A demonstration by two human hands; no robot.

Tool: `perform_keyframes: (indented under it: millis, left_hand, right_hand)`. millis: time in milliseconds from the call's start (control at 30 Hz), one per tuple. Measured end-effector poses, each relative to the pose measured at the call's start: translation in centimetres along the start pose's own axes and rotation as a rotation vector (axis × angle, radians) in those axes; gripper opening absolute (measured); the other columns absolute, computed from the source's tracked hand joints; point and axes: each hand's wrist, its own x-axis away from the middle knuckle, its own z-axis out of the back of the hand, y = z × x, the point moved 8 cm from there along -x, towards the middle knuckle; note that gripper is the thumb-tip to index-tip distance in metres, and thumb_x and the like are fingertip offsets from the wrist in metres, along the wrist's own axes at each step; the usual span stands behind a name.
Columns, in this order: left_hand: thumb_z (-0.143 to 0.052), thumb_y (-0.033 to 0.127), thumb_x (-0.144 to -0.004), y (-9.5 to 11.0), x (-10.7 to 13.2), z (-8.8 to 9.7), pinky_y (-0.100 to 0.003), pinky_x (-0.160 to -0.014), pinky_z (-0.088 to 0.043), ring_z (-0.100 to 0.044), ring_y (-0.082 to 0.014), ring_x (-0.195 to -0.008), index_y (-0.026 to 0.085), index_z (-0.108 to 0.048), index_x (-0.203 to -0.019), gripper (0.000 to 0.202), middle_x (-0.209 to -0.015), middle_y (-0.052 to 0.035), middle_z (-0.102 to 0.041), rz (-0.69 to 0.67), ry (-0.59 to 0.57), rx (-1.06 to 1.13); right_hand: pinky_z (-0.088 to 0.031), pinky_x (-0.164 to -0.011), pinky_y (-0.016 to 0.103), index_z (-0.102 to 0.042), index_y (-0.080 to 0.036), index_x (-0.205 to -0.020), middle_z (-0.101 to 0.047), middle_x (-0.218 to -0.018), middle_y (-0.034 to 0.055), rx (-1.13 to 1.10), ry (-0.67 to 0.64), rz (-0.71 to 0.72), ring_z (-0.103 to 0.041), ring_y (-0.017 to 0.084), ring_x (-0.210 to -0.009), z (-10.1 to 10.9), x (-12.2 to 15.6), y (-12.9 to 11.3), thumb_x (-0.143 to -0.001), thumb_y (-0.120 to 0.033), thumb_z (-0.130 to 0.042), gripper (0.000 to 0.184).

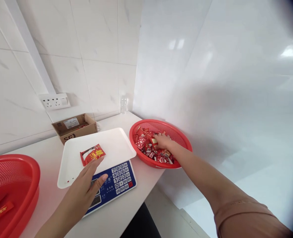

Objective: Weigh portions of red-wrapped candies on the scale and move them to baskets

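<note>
My left hand is open, its fingers and thumb apart. It hovers over the near edge of the white tray and the blue digital scale. Just beyond its fingertips a red snack packet with yellow lettering lies on the white tray, which rests on the scale. To the right, my right hand reaches into a red mesh basket among many small red packets. Its fingers and thumb close around a small red-and-gold packet; the fingertips are partly hidden.
A second red basket with a few red packets stands at the left. Behind the tray are an open cardboard box and a clear plastic bottle. Walls border the white table behind and at right; its front edge runs below.
</note>
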Motion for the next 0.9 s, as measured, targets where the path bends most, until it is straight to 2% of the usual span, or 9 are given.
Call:
perform_keyframes:
  millis: [100,200,300,367,400,567,700,800,900]
  left_hand:
    - [-0.037,0.056,-0.086,-0.2,0.1,-0.1,-0.048,-0.103,-0.039,-0.040,-0.0298,-0.132,0.028,-0.042,-0.136,0.057,-0.140,-0.0065,-0.049,0.029,-0.008,-0.013]
    - [-0.036,0.056,-0.087,-0.1,0.2,-0.4,-0.045,-0.102,-0.042,-0.042,-0.0284,-0.131,0.029,-0.042,-0.135,0.056,-0.139,-0.0057,-0.050,0.030,-0.027,-0.007]
    - [-0.039,0.054,-0.087,0.1,0.1,-0.7,-0.045,-0.102,-0.042,-0.042,-0.0283,-0.131,0.030,-0.044,-0.134,0.054,-0.140,-0.0052,-0.049,0.007,-0.026,-0.006]
    - [-0.040,0.052,-0.087,0.2,0.1,-1.0,-0.045,-0.101,-0.043,-0.042,-0.0281,-0.131,0.030,-0.045,-0.134,0.053,-0.140,-0.0051,-0.049,-0.008,-0.027,0.004]
    - [-0.040,0.052,-0.087,0.2,0.1,-1.1,-0.044,-0.101,-0.043,-0.043,-0.0278,-0.130,0.029,-0.045,-0.134,0.052,-0.140,-0.0052,-0.049,-0.015,-0.029,0.010]
    - [-0.042,0.051,-0.086,-0.2,0.2,-1.4,-0.042,-0.099,-0.046,-0.046,-0.0278,-0.128,0.028,-0.049,-0.131,0.051,-0.138,-0.0052,-0.052,-0.007,-0.061,0.043]
    - [-0.043,0.053,-0.084,-0.8,0.4,-0.9,-0.039,-0.096,-0.048,-0.051,-0.0266,-0.124,0.028,-0.052,-0.129,0.052,-0.135,-0.0046,-0.055,0.027,-0.063,0.047]
    - [-0.043,0.055,-0.083,-1.1,0.5,0.1,-0.035,-0.087,-0.053,-0.056,-0.0260,-0.118,0.029,-0.054,-0.126,0.052,-0.130,-0.0043,-0.059,0.059,-0.024,0.024]
    - [-0.043,0.056,-0.083,-1.1,0.5,1.0,-0.032,-0.076,-0.056,-0.063,-0.0247,-0.103,0.030,-0.055,-0.124,0.050,-0.125,-0.0036,-0.062,0.071,0.011,-0.022]
  right_hand:
    - [-0.025,-0.102,0.058,-0.043,-0.018,-0.135,-0.040,-0.142,0.0196,0.014,0.029,-0.008,-0.031,0.039,-0.132,1.4,0.2,-1.0,-0.074,-0.030,-0.066,0.066]
    - [-0.038,-0.096,0.044,-0.052,-0.018,-0.126,-0.052,-0.133,0.0165,-0.015,-0.030,0.058,-0.046,0.033,-0.123,1.3,0.8,-3.3,-0.082,-0.035,-0.057,0.047]
    - [-0.048,-0.081,0.037,-0.056,-0.017,-0.121,-0.065,-0.113,0.0144,-0.031,-0.184,0.088,-0.062,0.030,-0.100,-0.7,1.7,-5.5,-0.075,-0.043,-0.066,0.054]
    - [-0.050,-0.078,0.039,-0.049,-0.015,-0.129,-0.064,-0.112,0.0151,-0.013,-0.254,0.060,-0.062,0.030,-0.097,-2.1,2.2,-6.4,-0.072,-0.039,-0.071,0.065]
    - [-0.050,-0.079,0.041,-0.046,-0.016,-0.131,-0.062,-0.115,0.0147,0.000,-0.275,0.042,-0.062,0.028,-0.098,-2.6,2.4,-6.6,-0.075,-0.037,-0.069,0.065]
    - [-0.051,-0.083,0.042,-0.052,-0.018,-0.122,-0.056,-0.119,0.0084,0.017,-0.308,0.028,-0.059,0.020,-0.099,-4.0,2.4,-6.6,-0.089,-0.034,-0.054,0.036]
    - [-0.051,-0.082,0.041,-0.055,-0.017,-0.118,-0.058,-0.117,0.0080,-0.026,-0.263,0.101,-0.059,0.020,-0.098,-3.5,1.7,-6.3,-0.089,-0.034,-0.055,0.034]
    - [-0.051,-0.080,0.038,-0.056,-0.016,-0.115,-0.061,-0.111,0.0073,-0.087,-0.210,0.154,-0.061,0.018,-0.093,-2.1,0.9,-5.7,-0.088,-0.034,-0.057,0.033]
    - [-0.051,-0.075,0.033,-0.060,-0.015,-0.109,-0.065,-0.103,0.0067,-0.146,-0.181,0.190,-0.063,0.020,-0.089,-1.2,0.5,-5.3,-0.077,-0.034,-0.068,0.038]
